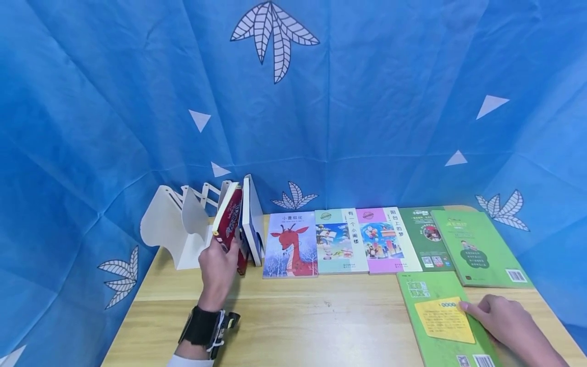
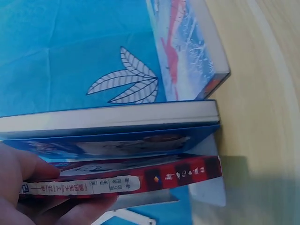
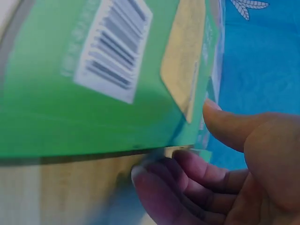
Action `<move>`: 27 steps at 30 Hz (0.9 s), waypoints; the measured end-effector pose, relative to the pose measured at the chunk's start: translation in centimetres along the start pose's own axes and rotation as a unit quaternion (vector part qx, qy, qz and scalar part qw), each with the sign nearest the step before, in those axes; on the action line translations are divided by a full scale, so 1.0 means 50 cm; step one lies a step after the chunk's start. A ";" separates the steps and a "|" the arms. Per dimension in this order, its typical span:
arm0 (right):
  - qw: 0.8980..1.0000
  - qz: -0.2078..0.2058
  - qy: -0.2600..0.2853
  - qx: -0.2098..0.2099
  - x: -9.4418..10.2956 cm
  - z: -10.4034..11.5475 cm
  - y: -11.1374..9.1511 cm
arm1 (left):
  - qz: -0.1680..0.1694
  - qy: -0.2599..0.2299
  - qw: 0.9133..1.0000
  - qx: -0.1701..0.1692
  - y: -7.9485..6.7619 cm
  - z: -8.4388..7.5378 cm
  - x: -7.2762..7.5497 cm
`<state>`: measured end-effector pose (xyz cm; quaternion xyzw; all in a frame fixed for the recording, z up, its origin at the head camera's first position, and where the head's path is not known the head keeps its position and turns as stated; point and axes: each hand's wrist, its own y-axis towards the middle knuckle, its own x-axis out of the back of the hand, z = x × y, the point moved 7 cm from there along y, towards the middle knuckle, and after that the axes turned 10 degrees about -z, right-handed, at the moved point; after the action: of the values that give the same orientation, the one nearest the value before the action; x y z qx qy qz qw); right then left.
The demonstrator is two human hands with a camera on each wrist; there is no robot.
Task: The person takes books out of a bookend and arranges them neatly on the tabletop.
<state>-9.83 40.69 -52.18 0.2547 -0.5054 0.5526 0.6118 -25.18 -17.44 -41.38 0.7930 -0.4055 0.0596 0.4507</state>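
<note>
My left hand point(image 1: 219, 265) grips a thin red book point(image 1: 231, 216) by its spine side, thumb and fingers on either side in the left wrist view. The red book stands nearly upright at the white expandable bookrack point(image 1: 160, 224), its lower part partly hidden by the hand. Just to its right stands a blue-covered book point(image 2: 117, 118), a narrow gap between them. My right hand point(image 1: 509, 318) holds the right edge of a green book point(image 1: 445, 316) with a yellow panel; the thumb lies on the cover and curled fingers point(image 3: 154, 187) are at the edge below.
Along the back of the wooden table point(image 1: 312, 321) lie a giraffe book point(image 1: 289, 247), a white-and-green book point(image 1: 339, 242), a pink book point(image 1: 385, 242), a dark green book point(image 1: 424, 239) and another green book point(image 1: 479, 247). A blue patterned cloth point(image 1: 348, 102) hangs behind.
</note>
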 end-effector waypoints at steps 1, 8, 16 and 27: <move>1.000 -0.011 -0.006 0.007 0.006 0.005 0.000 | -0.003 -0.003 1.000 -0.002 0.000 -0.002 0.006; 0.996 -0.085 -0.009 0.037 0.059 0.054 -0.008 | -0.016 -0.002 1.000 -0.017 0.003 -0.023 0.056; 0.987 -0.137 0.038 0.073 0.091 0.113 -0.024 | -0.018 0.009 1.000 -0.024 -0.003 -0.055 0.124; 0.961 -0.182 0.139 0.156 0.124 0.211 -0.059 | -0.002 0.010 1.000 -0.010 -0.010 -0.095 0.200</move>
<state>-11.38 33.35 -42.07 0.3553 -0.2686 0.5337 0.7189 -16.87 -19.58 -34.33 0.7885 -0.4000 0.0625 0.4630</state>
